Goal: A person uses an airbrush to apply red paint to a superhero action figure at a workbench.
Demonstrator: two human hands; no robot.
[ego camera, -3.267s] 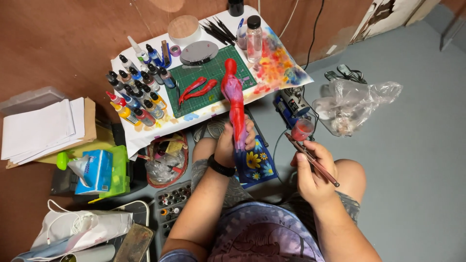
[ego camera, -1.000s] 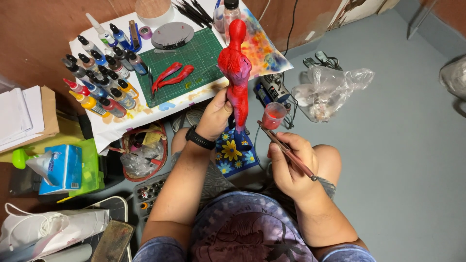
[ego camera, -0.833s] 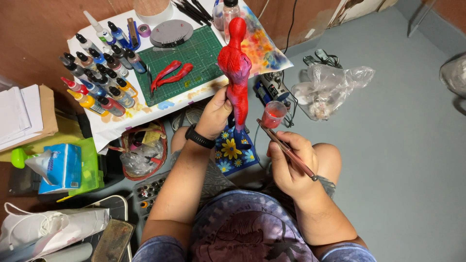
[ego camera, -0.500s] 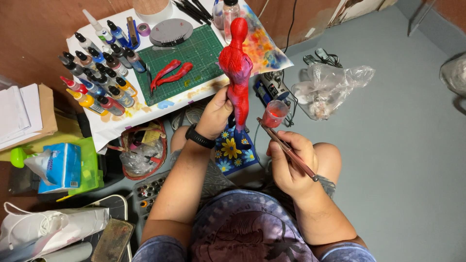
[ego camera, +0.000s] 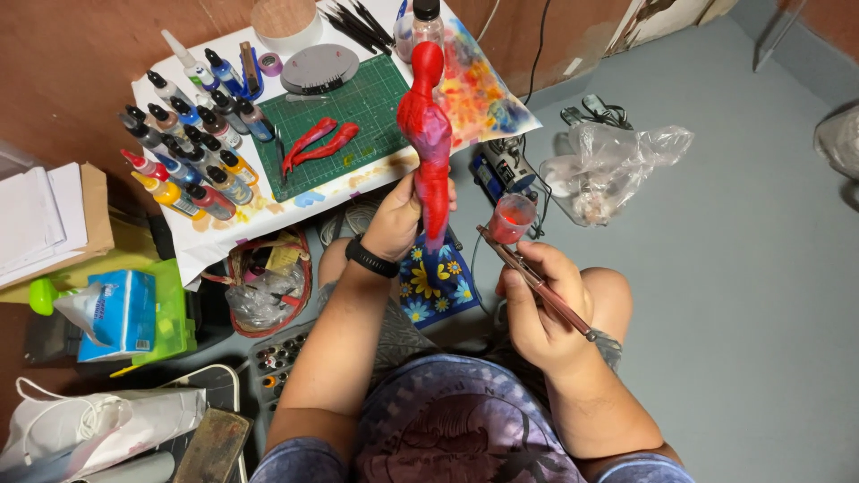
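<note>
Figure (ego camera: pixel 431 134), airbrush (ego camera: pixel 528 268): one each

- Red-painted headless figurine torso with legs (ego camera: pixel 430 134): held upright, slightly tilted, gripped at its lower legs, above the desk edge.
- Slim metal airbrush with red-tinted paint cup (ego camera: pixel 528 268): angled, nozzle toward the figurine's legs, just apart.

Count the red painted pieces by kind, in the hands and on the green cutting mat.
Red figure body, held upright in the left hand: 1
Loose red limb pieces lying on the green cutting mat: 2
Airbrush with a red paint cup, in the right hand: 1
Total: 4
</note>
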